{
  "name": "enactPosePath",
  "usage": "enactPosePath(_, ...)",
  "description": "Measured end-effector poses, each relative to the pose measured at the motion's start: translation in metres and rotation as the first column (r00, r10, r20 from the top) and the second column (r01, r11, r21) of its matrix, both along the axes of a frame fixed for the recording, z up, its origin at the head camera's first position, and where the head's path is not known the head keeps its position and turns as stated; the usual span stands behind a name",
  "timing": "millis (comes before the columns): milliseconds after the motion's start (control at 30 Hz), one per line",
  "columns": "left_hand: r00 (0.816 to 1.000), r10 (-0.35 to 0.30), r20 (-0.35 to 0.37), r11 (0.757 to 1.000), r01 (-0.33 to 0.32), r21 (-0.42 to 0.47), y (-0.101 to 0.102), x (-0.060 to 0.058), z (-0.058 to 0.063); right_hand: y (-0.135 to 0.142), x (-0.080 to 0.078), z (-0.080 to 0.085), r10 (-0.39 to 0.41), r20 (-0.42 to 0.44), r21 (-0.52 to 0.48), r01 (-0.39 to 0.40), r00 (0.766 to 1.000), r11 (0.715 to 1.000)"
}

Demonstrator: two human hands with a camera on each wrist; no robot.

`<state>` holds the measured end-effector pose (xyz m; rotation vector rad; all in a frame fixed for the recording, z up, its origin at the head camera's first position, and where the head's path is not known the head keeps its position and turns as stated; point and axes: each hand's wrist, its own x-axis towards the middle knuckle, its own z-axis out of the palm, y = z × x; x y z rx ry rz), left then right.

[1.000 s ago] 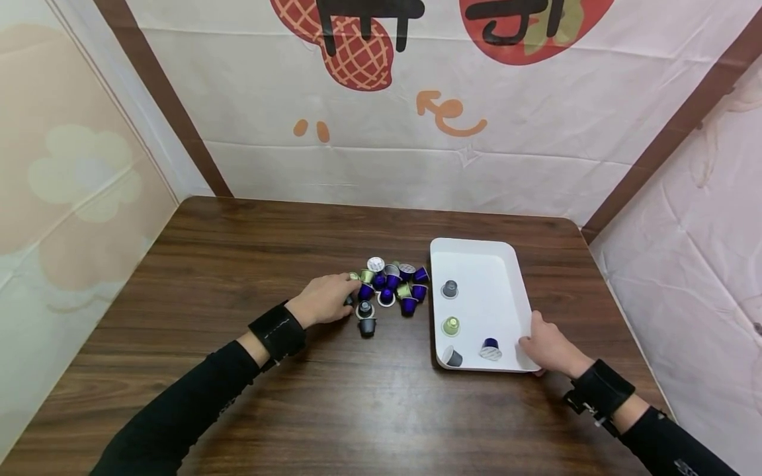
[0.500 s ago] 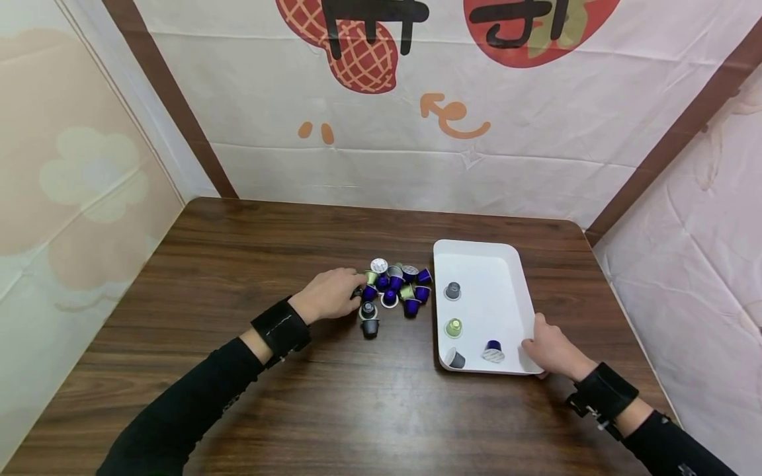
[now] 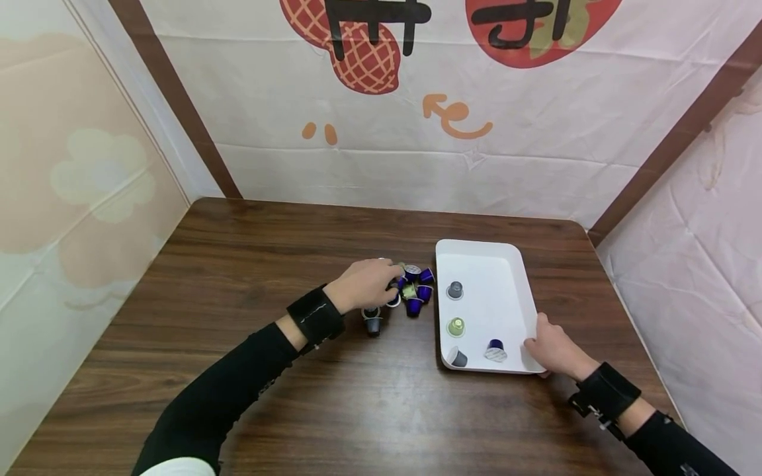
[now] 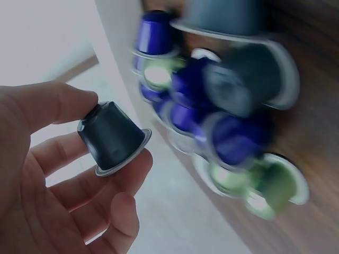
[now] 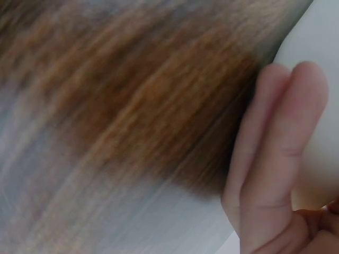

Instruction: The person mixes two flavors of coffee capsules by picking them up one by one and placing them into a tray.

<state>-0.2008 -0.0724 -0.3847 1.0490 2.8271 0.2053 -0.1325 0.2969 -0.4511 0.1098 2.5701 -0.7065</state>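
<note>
My left hand (image 3: pixel 366 285) is over the pile of coffee capsules and pinches a dark coffee capsule (image 4: pixel 114 136) between thumb and fingers, its foil rim tilted down. Blue capsules (image 3: pixel 413 307) and green capsules (image 4: pixel 273 188) make up much of the pile, partly hidden under the hand in the head view. At the right, my right hand (image 3: pixel 558 348) grips the near right edge of a white tray (image 3: pixel 483 261); in the right wrist view its fingers (image 5: pixel 280 153) lie against the tray's underside.
Inside the tray are a grey capsule (image 3: pixel 455 289), a green capsule (image 3: pixel 456 326), a blue capsule (image 3: pixel 495 350) on its side and a tipped grey one (image 3: pixel 458 357). A dark capsule (image 3: pixel 373 326) lies at the pile's near side. Fabric walls surround the wooden table (image 3: pixel 309 410).
My left hand has moved right from the pile's left side to over it, carrying the dark coffee capsule. My right hand keeps its hold on the tray edge.
</note>
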Motion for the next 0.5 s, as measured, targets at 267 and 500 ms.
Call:
enactPosePath(267,0.998,-0.055,0.016,0.998,0.055,-0.022,0.043,-0.004,0.012,0.000,0.000,0.001,-0.007,0.003,-0.003,0.007,1.000,1.000)
enactPosePath(500,0.993,-0.118,0.017,0.993,0.118,-0.029,0.065,-0.001,0.007,0.000,0.001,0.001,0.000,-0.001,-0.010,0.000,1.000,1.000)
